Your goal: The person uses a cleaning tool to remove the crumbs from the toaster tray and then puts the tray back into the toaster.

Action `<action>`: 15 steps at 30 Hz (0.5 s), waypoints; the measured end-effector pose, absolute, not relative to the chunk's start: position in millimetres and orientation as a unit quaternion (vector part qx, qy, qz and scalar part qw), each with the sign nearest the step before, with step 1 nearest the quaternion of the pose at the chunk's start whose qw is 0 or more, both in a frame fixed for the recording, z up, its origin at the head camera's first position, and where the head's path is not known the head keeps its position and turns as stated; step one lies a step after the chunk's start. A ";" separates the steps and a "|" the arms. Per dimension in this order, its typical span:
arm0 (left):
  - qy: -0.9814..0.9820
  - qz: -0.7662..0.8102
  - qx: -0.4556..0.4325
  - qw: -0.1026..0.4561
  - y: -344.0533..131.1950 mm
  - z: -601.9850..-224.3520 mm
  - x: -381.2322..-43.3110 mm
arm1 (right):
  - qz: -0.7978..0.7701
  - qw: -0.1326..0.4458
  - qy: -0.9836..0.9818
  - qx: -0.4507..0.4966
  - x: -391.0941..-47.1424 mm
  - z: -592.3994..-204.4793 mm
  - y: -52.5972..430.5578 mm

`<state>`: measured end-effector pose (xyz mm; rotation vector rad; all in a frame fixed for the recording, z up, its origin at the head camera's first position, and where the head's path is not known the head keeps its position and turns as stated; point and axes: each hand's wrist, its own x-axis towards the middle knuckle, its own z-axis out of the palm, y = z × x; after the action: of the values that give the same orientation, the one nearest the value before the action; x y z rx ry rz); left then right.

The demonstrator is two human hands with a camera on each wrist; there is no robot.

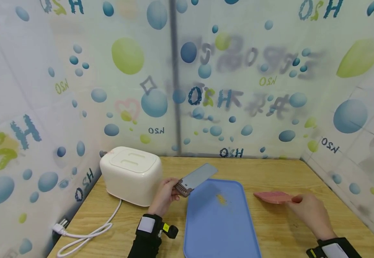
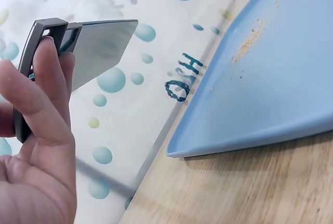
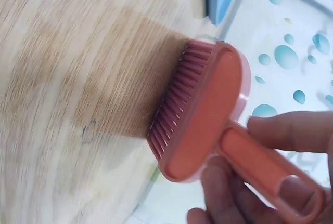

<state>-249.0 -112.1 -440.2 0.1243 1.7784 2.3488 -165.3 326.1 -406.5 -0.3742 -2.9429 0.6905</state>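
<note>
My left hand (image 1: 164,195) holds a toaster crumb tray (image 1: 201,175), a flat grey metal plate with a slotted brown-grey grip. The plate is tilted up over the far left corner of a blue tray (image 1: 219,229). In the left wrist view, my thumb and fingers pinch the grip of the crumb tray (image 2: 101,50). A small patch of yellowish crumbs (image 1: 221,199) lies on the blue tray. To the right of it, my right hand (image 1: 311,213) grips a pinkish-red hand brush (image 1: 272,197) by its handle. The brush's bristles (image 3: 179,94) face the wooden tabletop in the right wrist view.
A white toaster (image 1: 132,179) with its lid on stands at the back left, close beside my left hand. Its white cord (image 1: 104,229) loops over the table (image 1: 280,170) to a plug (image 1: 61,227) near the left wall. Bubble-patterned sheets (image 1: 238,71) enclose the table.
</note>
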 end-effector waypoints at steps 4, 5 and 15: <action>0.601 0.792 0.044 0.099 -112.0 -441.0 -250.0 | 0.198 0.007 -0.972 -0.126 -162.3 -414.5 324.0; 0.601 0.792 0.044 0.099 -111.9 -441.2 -250.2 | 0.194 0.003 -0.973 -0.123 -161.6 -417.4 323.2; 0.599 0.793 0.041 0.099 -111.0 -442.1 -252.3 | 0.161 -0.021 -0.980 -0.112 -156.3 -440.8 314.5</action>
<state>-252.3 -111.0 -442.1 0.1223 1.7729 2.3472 -156.3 314.5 -440.8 -0.3578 -3.1209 0.5110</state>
